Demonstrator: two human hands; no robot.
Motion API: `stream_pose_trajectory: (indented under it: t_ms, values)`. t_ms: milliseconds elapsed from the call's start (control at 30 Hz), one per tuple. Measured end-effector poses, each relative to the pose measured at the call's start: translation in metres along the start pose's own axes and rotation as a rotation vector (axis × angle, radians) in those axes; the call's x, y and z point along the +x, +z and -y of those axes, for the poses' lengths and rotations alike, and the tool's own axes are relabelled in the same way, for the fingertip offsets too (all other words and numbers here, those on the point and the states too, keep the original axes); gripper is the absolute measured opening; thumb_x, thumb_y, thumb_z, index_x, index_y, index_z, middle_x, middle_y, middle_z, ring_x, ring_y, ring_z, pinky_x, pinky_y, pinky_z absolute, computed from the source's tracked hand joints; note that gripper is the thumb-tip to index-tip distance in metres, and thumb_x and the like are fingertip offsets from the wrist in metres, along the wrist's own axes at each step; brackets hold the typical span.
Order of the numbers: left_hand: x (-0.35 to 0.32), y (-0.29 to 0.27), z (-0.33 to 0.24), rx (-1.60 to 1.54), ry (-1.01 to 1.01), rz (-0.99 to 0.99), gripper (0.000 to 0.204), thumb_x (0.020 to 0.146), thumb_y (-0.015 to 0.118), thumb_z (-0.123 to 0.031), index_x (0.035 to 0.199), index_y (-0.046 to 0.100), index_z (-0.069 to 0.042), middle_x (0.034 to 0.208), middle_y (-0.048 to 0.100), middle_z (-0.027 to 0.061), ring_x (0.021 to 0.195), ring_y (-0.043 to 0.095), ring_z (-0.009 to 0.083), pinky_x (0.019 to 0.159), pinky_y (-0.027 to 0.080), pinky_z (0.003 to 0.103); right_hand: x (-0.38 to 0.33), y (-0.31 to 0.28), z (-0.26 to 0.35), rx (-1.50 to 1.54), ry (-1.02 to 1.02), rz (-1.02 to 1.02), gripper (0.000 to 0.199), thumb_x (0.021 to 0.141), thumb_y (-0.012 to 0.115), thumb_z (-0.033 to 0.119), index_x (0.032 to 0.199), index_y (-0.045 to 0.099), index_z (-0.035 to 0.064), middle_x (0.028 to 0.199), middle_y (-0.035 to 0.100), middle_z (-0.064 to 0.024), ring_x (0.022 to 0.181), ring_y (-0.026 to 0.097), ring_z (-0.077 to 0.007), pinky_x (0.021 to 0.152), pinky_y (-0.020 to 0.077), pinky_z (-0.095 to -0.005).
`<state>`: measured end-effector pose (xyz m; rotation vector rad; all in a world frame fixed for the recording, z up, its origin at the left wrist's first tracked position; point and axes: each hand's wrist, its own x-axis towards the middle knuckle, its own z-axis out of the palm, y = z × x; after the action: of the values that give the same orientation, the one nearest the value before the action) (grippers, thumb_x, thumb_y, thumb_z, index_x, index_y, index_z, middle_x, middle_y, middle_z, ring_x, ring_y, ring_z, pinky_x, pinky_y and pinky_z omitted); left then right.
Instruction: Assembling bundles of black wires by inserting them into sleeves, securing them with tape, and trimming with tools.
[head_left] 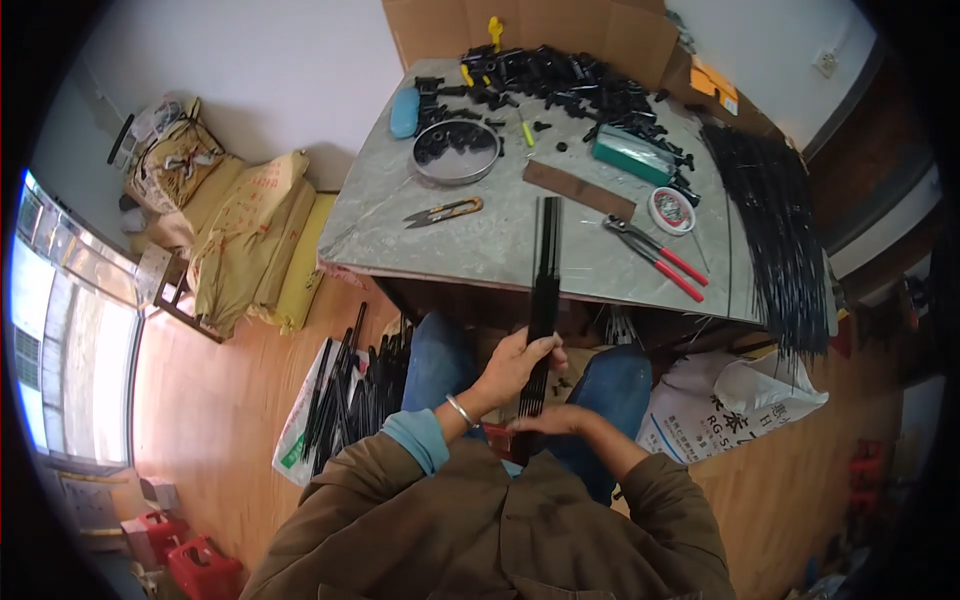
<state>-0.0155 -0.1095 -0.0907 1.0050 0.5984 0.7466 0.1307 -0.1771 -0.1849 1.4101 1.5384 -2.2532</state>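
Note:
My left hand is wrapped around a bundle of long, thin black strips, held nearly upright over my lap. The upper end of the bundle reaches above the table's near edge. My right hand is closed at the bundle's lower end, its fingertips partly hidden. A reddish-brown piece shows just below the strips; I cannot make out what it is. On the grey table ahead lie thread snips, red-handled pliers and a flat brown bar.
A round metal tray holds small black parts, and a heap of black parts lies behind it. Long black strips hang over the table's right edge. A white bowl stands near the pliers. White sacks lie on the floor.

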Motion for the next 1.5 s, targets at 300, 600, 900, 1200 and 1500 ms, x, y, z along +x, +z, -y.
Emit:
stream_pose_trajectory:
  t_ms: [300,600,900,1200,1500]
  values:
    - [-0.011,0.001,-0.044,-0.056,-0.027,0.003,0.024,0.097,0.051,-0.021,0.109,0.054,0.0,0.09,0.062,0.007,0.084,0.063,0.0166,0.077,0.053,0.029,0.006,0.039,0.012,-0.235,-0.11,0.161,0.052,0.091,0.056,0.044,0.122,0.056,0.0027,0.113,0.061,-0.0084,0.108,0.053,-0.0186,0.094,0.0414,-0.032]
    - [-0.016,0.048,-0.04,-0.015,-0.035,0.105,0.035,0.1,0.044,-0.033,0.103,0.056,-0.001,0.082,0.058,0.0031,0.074,0.059,0.0131,0.071,0.051,0.028,-0.173,-0.076,0.129,0.335,-0.717,-0.737,0.037,0.095,0.049,0.026,0.114,0.06,-0.0036,0.111,0.064,-0.0146,0.101,0.062,-0.0238,0.089,0.0475,-0.0368]
    - [-0.011,0.047,-0.035,-0.154,-0.186,-0.003,0.031,0.098,0.048,-0.027,0.118,0.051,-0.002,0.094,0.06,0.0092,0.068,0.061,0.017,0.065,0.052,0.03,-0.23,-0.003,0.185,0.33,-1.197,-0.285,0.052,0.096,0.049,0.033,0.132,0.041,-0.0036,0.123,0.055,-0.0193,0.117,0.053,-0.0297,0.092,0.0465,-0.0385]
    - [-0.026,0.055,-0.049,-0.281,-0.187,0.011,0.042,0.099,0.046,-0.021,0.138,0.034,-0.012,0.114,0.057,0.0126,0.094,0.063,0.0234,0.074,0.055,0.034,-0.151,-0.028,0.112,-0.109,-0.457,-0.975,0.024,0.088,0.06,0.021,0.097,0.061,-0.002,0.069,0.056,-0.0031,0.061,0.051,-0.0108,0.062,0.0459,-0.0255]
    - [-0.023,0.049,-0.06,-0.375,-0.237,0.01,0.035,0.1,0.041,-0.021,0.132,0.039,-0.008,0.111,0.057,0.0113,0.092,0.063,0.0236,0.076,0.055,0.035,-0.161,-0.036,0.121,-0.026,-0.524,-0.968,0.025,0.091,0.055,0.016,0.073,0.059,-0.0008,0.061,0.052,0.0016,0.058,0.046,-0.0055,0.054,0.0373,-0.0221]
